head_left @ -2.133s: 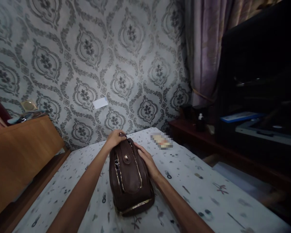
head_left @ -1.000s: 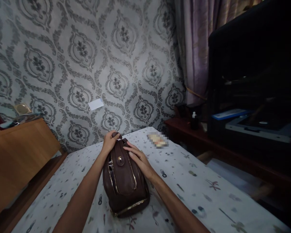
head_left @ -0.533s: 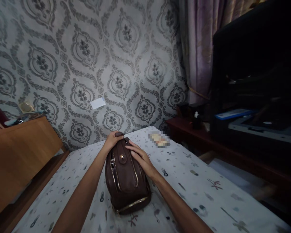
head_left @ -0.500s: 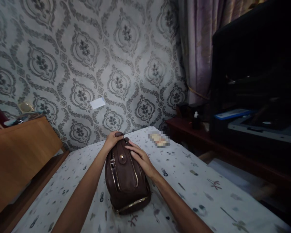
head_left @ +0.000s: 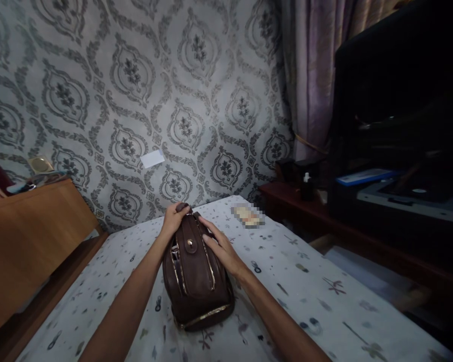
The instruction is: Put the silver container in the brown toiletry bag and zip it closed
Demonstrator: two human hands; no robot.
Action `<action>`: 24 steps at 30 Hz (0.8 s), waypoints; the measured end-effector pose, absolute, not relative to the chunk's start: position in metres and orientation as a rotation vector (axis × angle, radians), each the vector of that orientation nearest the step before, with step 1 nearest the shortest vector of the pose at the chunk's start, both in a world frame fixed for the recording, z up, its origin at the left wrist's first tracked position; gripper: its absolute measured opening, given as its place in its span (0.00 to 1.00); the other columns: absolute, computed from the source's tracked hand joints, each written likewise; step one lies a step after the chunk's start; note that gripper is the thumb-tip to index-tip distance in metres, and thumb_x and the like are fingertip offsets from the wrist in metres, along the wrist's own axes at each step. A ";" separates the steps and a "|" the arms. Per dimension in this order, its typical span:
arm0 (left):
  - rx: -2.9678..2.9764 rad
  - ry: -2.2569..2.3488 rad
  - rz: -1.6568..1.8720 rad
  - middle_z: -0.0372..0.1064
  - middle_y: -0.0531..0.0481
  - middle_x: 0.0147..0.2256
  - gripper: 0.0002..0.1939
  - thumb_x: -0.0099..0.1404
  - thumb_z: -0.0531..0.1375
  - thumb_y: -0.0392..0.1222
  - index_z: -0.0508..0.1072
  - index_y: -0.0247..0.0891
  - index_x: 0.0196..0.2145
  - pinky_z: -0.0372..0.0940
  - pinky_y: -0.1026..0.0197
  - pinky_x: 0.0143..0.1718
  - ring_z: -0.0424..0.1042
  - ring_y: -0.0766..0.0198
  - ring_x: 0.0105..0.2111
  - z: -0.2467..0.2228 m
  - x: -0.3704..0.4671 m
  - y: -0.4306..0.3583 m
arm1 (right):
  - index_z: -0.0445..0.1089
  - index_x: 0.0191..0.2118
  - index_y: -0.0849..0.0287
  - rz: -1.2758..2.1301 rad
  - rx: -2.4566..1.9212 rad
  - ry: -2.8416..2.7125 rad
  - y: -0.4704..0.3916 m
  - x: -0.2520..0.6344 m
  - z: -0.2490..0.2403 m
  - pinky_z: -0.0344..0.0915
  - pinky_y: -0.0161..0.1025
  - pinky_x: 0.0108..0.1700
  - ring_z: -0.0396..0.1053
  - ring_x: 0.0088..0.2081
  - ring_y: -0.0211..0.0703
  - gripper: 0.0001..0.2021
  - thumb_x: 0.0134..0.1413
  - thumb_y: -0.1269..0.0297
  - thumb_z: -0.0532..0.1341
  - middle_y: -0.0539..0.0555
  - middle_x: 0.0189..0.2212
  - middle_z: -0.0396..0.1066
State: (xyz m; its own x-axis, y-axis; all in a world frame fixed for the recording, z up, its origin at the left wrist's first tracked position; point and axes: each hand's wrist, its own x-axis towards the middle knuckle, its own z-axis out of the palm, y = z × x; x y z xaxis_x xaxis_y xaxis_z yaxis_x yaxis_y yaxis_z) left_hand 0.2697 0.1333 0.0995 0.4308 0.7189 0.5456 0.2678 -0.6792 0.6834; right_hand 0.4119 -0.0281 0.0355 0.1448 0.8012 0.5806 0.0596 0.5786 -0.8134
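Gripping the top handle (head_left: 181, 206) of a dark brown bag (head_left: 198, 281), the left hand (head_left: 172, 219) is closing its fingers around it at the bag's far end. The right hand (head_left: 225, 253) is lying along the bag's far right side, fingers extended and touching the leather without clasping it; the two hands are staying just apart. The bag is resting on a white printed sheet (head_left: 294, 286), near the middle of the scene, with its near end pointing toward the person. A gold clasp (head_left: 190, 244) is sitting on its central strap, between two long zippers, and the left zipper (head_left: 180, 276) is gaping. Another zipper (head_left: 207, 316) is running across the near end. Beyond the right hand, a pixelated item (head_left: 248, 216) is lying on the sheet's far right part.
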 end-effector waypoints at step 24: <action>2.131 0.765 1.082 0.72 0.52 0.26 0.13 0.58 0.62 0.50 0.72 0.37 0.26 0.62 0.62 0.36 0.68 0.63 0.29 0.108 0.269 0.121 | 0.63 0.64 0.44 0.744 -0.829 -1.314 -0.008 0.411 0.018 0.36 0.53 0.73 0.45 0.71 0.49 0.31 0.54 0.54 0.65 0.47 0.70 0.51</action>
